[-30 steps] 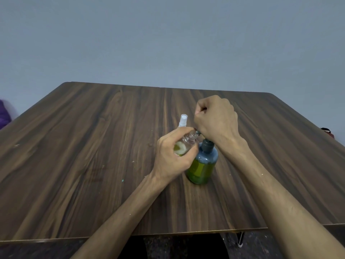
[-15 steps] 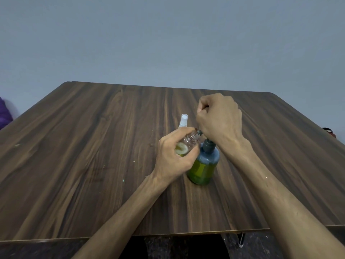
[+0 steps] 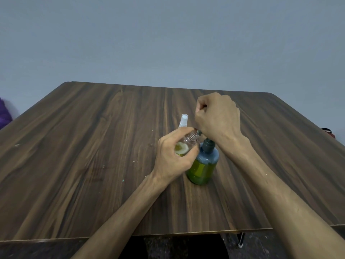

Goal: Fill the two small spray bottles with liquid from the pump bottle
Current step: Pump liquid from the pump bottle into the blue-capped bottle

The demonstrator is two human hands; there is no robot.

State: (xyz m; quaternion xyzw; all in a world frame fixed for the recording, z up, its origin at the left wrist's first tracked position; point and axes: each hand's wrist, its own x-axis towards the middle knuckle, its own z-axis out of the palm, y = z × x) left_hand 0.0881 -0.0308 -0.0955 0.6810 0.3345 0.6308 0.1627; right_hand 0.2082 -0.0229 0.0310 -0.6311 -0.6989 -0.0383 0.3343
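While a green pump bottle point(image 3: 202, 166) stands upright near the middle of a dark wood-grain surface point(image 3: 78, 165), a person works over it with both hands. The bottle is translucent, with yellow-green liquid in its lower part and a dark collar at the neck. The right hand point(image 3: 217, 116) sits directly above the bottle with its fingers curled into a fist over the pump head, which is mostly hidden beneath it. Just to the left, touching the pump bottle's shoulder, the left hand point(image 3: 174, 157) grips a small clear spray bottle point(image 3: 186, 144), fingers and thumb wrapped round its body. This small bottle is tilted, its open threaded neck pointing up and right toward the hidden pump spout; a pale patch shows through its clear wall. Behind the left hand, a second small spray bottle point(image 3: 183, 121) stands with its white spray cap on, only its top visible. Both bare forearms reach in from the near edge. A plain grey-blue wall point(image 3: 168, 38) rises behind the surface.
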